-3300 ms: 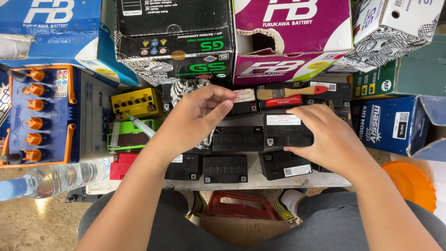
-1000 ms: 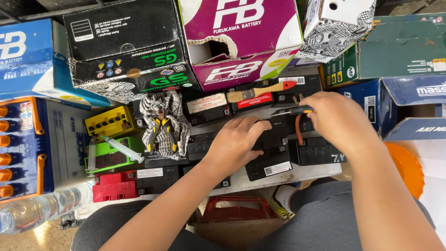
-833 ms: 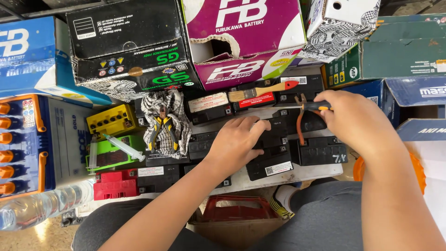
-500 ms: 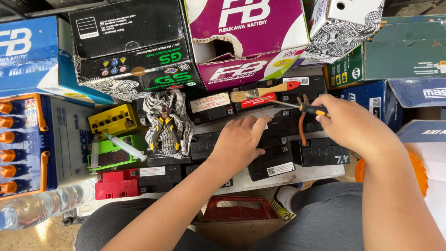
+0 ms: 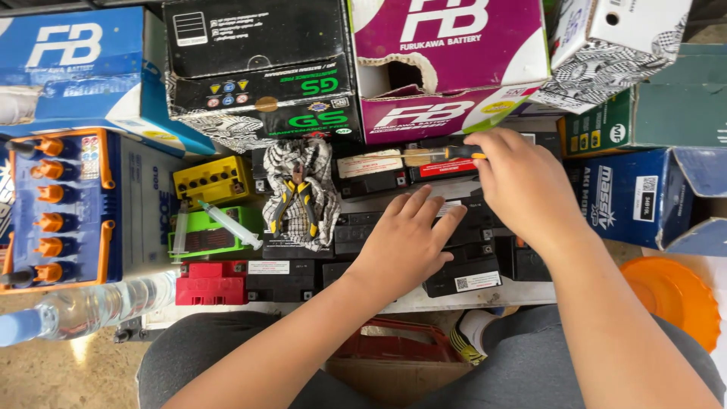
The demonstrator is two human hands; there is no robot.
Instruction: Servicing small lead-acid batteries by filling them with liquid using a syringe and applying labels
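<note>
My left hand (image 5: 409,246) lies flat, fingers spread, on a small black battery (image 5: 466,274) in a row of black batteries on a low shelf. My right hand (image 5: 526,189) is just right of it and further back. Its fingertips curl over the orange end of a black-handled screwdriver (image 5: 445,154) that lies across the rear batteries. Whether that hand grips the screwdriver, or holds anything in its palm, is hidden.
Yellow-handled pliers (image 5: 295,203) rest on a patterned cloth (image 5: 324,198). To the left are a syringe (image 5: 229,225), yellow (image 5: 210,176), green (image 5: 212,241) and red batteries (image 5: 212,282), a blue battery with orange caps (image 5: 68,204) and a bottle (image 5: 83,309). Cardboard boxes (image 5: 261,68) line the back; an orange dish (image 5: 670,291) is at the right.
My right hand, which held red-handled pliers over the black batteries, has moved back to the screwdriver; the pliers no longer show. My left hand has stayed on the battery.
</note>
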